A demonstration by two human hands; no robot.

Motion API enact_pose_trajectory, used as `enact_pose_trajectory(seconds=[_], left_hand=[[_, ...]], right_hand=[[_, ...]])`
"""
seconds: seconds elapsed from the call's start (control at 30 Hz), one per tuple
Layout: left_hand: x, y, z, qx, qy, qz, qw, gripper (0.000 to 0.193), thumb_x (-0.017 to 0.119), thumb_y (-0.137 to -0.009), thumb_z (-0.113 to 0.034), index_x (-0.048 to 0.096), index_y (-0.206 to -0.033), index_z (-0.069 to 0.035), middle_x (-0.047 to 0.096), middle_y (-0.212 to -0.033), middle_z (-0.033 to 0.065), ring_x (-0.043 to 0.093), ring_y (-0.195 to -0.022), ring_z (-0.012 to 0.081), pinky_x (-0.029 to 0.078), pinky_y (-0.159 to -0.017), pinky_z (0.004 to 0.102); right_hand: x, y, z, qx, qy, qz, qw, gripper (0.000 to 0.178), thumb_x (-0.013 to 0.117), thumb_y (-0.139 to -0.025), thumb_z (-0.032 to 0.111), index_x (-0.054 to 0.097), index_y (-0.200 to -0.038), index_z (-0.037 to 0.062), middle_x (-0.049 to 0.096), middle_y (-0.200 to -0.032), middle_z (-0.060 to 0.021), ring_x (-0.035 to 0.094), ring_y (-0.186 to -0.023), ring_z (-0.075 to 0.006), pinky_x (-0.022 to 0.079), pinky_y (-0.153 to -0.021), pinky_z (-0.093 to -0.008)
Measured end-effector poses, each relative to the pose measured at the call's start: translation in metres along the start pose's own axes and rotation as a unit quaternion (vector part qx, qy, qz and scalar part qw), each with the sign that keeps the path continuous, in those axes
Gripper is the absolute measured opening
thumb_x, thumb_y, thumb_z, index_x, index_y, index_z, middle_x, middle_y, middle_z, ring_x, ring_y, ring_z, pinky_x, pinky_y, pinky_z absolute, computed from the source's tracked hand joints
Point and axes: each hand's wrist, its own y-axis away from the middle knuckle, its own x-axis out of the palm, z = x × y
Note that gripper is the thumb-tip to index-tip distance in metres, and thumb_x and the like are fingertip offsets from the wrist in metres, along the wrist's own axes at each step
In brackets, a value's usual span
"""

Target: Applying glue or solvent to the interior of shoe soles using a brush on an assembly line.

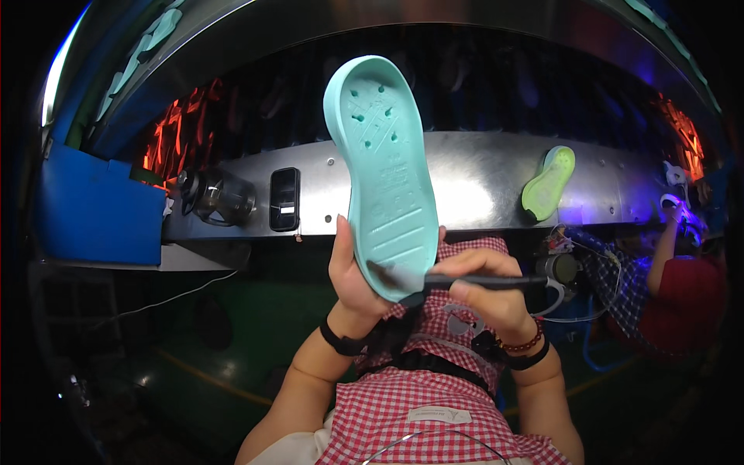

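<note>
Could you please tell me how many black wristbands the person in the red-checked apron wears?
2: one black wristband below the left hand, which holds the turquoise foot-shaped sole; another below the right hand, beside the reddish beaded bracelet.

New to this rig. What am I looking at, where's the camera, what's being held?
No robot here: these are a person's bare hands, seen from a fisheye camera worn on the head and looking down, so straight edges bend. The left hand holds a teal sole; the right hand holds a black-handled brush at its lower end. On the metal bench are a jug, a black tray and a yellow-green sole. Another person is at far right.
</note>
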Motion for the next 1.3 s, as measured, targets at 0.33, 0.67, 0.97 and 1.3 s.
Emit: enact_pose_trajectory(seconds=[0.33,0.67,0.97,1.3], left_hand=[[-0.004,-0.007,-0.007,0.010,0.026,0.001,1.000,0.071,0.028,-0.086,-0.057,0.030,-0.133,-0.004,0.042,-0.126,0.0219,0.048,-0.108,0.0414,0.039,-0.091,0.0550],[0.001,-0.008,-0.025,0.004,-0.061,-0.032,0.998,0.058,0.038,-0.089,-0.044,0.035,-0.128,-0.001,0.049,-0.119,0.0189,0.053,-0.106,0.0286,0.044,-0.090,0.0391],[0.000,-0.020,-0.042,-0.201,0.015,0.002,0.979,0.048,0.038,-0.090,-0.031,0.040,-0.125,0.003,0.053,-0.113,0.0197,0.058,-0.098,0.0275,0.048,-0.085,0.0386],[0.018,-0.019,-0.048,-0.342,-0.207,-0.011,0.916,0.044,0.049,-0.088,-0.025,0.046,-0.117,0.008,0.057,-0.106,0.0183,0.061,-0.088,0.0208,0.051,-0.076,0.0279]], right_hand=[[0.002,-0.012,0.023,-0.097,0.122,0.123,0.980,0.021,0.064,-0.070,-0.007,0.063,-0.091,-0.0031,0.063,-0.094,-0.0169,0.062,-0.088,-0.0221,0.049,-0.078,-0.0304],[-0.012,-0.019,0.032,-0.090,0.208,0.058,0.972,0.019,0.067,-0.069,-0.003,0.064,-0.087,-0.0014,0.065,-0.090,-0.0152,0.063,-0.086,-0.0230,0.051,-0.077,-0.0299],[-0.008,-0.019,0.045,-0.190,0.321,0.153,0.915,0.018,0.068,-0.067,0.002,0.066,-0.085,0.0035,0.066,-0.087,-0.0123,0.065,-0.078,-0.0250,0.051,-0.068,-0.0312],[-0.019,-0.015,0.054,-0.148,0.360,0.243,0.888,0.013,0.060,-0.075,0.010,0.066,-0.087,0.0085,0.066,-0.093,-0.0052,0.065,-0.076,-0.0205,0.050,-0.065,-0.0259]])
